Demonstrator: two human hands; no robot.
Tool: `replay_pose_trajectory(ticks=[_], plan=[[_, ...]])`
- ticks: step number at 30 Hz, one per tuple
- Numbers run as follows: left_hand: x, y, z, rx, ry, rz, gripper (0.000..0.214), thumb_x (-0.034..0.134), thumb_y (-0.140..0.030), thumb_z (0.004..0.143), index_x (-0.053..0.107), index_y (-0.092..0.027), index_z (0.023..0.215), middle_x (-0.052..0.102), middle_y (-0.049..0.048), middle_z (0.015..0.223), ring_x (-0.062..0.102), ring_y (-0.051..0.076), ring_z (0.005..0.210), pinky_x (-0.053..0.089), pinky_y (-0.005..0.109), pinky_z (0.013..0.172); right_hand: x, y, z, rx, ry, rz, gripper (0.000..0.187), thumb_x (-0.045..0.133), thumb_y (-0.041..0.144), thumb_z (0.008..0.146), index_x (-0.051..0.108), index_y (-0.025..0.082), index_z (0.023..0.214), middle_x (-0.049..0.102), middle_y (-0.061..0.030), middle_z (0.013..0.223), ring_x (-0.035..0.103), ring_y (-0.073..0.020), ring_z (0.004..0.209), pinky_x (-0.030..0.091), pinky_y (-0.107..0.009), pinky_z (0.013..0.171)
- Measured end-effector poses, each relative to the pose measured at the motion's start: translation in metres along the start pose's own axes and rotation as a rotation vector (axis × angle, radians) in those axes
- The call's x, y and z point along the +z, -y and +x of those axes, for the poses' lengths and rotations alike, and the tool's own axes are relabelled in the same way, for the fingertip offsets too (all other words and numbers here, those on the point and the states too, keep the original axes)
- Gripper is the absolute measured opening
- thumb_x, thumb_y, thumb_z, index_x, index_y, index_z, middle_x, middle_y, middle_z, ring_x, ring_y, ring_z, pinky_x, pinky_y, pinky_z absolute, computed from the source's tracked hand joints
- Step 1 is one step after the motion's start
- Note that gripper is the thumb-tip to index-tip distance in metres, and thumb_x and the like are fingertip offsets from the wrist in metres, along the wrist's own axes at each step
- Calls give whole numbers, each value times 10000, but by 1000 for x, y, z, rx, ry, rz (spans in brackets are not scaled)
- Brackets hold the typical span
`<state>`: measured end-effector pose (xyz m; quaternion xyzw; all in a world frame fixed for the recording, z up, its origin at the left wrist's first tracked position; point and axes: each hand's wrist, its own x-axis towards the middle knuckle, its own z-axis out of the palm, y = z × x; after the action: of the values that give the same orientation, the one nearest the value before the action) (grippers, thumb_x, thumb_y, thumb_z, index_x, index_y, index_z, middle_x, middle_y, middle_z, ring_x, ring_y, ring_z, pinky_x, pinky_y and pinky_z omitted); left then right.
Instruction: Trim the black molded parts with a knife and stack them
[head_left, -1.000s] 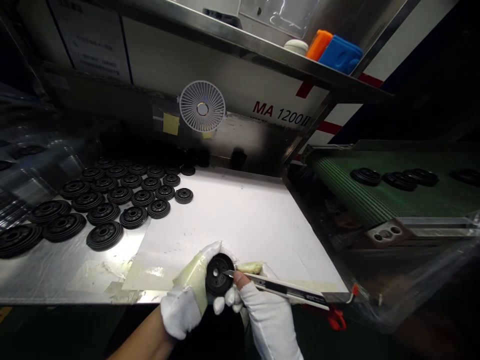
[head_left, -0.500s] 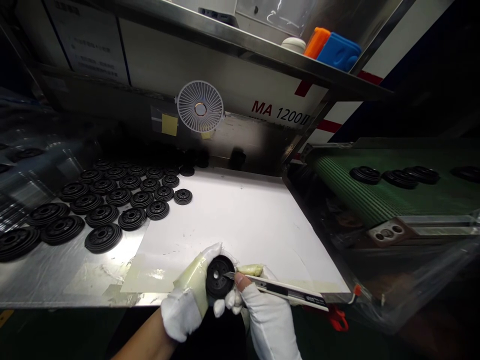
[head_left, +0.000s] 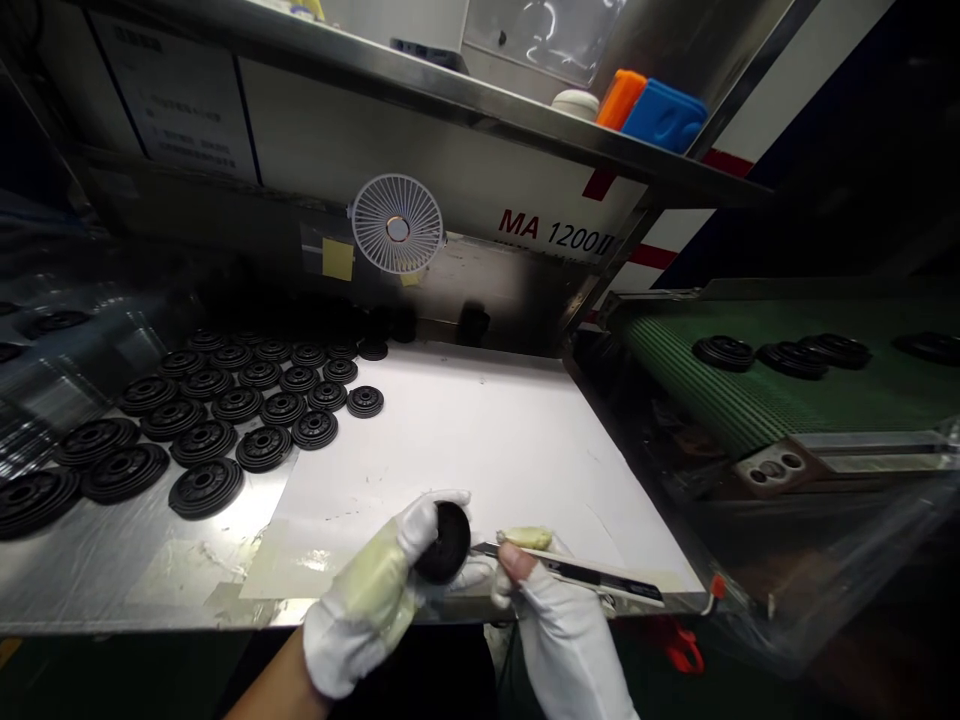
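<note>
My left hand (head_left: 375, 590), in a white glove with yellowish covering over the fingers, grips a round black plastic part (head_left: 444, 543) above the front edge of the worktable. The part is tilted, its dark face turned partly toward my right hand. My right hand (head_left: 555, 610), gloved with the thumb tip bare, is closed around a slim white and black utility knife (head_left: 600, 578). Its blade points left and ends close to the black part's right rim; whether it touches I cannot tell. Several like black discs (head_left: 262, 448) lie in rows at the left.
White paper (head_left: 480, 440) covers the middle of the metal table. A small white fan (head_left: 397, 228) is at the back, below a metal shelf (head_left: 480, 100). At right, a green conveyor belt (head_left: 720, 400) carries several black parts. Clear plastic (head_left: 82, 340) stands far left.
The black part has turned in my left hand, and its face looks different. My right hand has drawn the knife slightly to the right, off the part's face. The view has tilted up slightly.
</note>
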<state>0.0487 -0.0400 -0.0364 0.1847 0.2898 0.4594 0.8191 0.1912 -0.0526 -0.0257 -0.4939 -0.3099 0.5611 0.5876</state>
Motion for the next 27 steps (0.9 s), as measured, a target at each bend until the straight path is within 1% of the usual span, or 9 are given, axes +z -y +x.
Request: replay_pose_trajectory(ticks=[1,3,5,8,12,17,22,24,27], plan=[[-1,-1,0,59,-31,79,364,581,-331,779,574,-188,1114,639,81,989,615,217,864,440,380,854,0,4,0,-10,-40,49,173,735,264,657,582,183,652,550,43,599,512,-104,557,448,-230,571],[-4,-1,2,186,-81,285,328,626,-202,735,612,-184,1062,643,78,1006,590,226,941,416,353,889,2,10,-1,20,-38,120,194,737,261,652,560,187,621,497,55,549,461,-89,501,420,-215,501],[-7,0,7,283,-115,439,254,646,-171,700,662,-165,954,664,84,942,597,232,900,436,343,849,4,12,-1,41,-3,126,252,737,291,654,523,185,572,443,62,487,404,-77,437,369,-207,427],[-9,2,12,317,-101,526,210,660,-158,669,690,-160,877,681,82,876,609,227,816,460,341,784,10,10,-2,53,9,107,272,750,320,640,522,182,588,457,59,473,403,-72,417,350,-201,402],[-6,5,12,319,-83,453,221,645,-95,649,687,-182,848,688,52,837,609,205,801,459,309,769,16,4,-4,41,-19,93,267,762,325,628,542,174,643,470,62,435,411,-66,389,328,-179,364],[-4,13,9,306,-182,310,205,660,-92,631,670,-199,805,678,24,806,603,173,789,452,275,763,14,-3,-2,35,-19,76,343,783,391,578,527,172,644,461,76,343,376,-52,282,265,-156,298],[-3,15,7,261,-95,226,201,679,-149,633,654,-208,824,676,22,815,604,178,780,457,292,732,12,-6,-2,71,0,54,369,781,428,576,520,185,671,502,56,324,394,-73,254,269,-167,278],[-3,14,6,256,-105,244,189,681,-159,639,654,-206,821,674,22,812,602,174,779,453,292,739,13,-6,-4,63,4,56,367,775,431,583,515,187,672,513,52,336,403,-72,263,275,-168,290],[-3,12,6,294,-103,244,205,710,-205,614,657,-195,812,673,32,791,602,186,781,451,302,749,14,-4,-10,101,21,56,368,785,406,572,512,184,680,498,62,347,398,-65,285,268,-162,304]])
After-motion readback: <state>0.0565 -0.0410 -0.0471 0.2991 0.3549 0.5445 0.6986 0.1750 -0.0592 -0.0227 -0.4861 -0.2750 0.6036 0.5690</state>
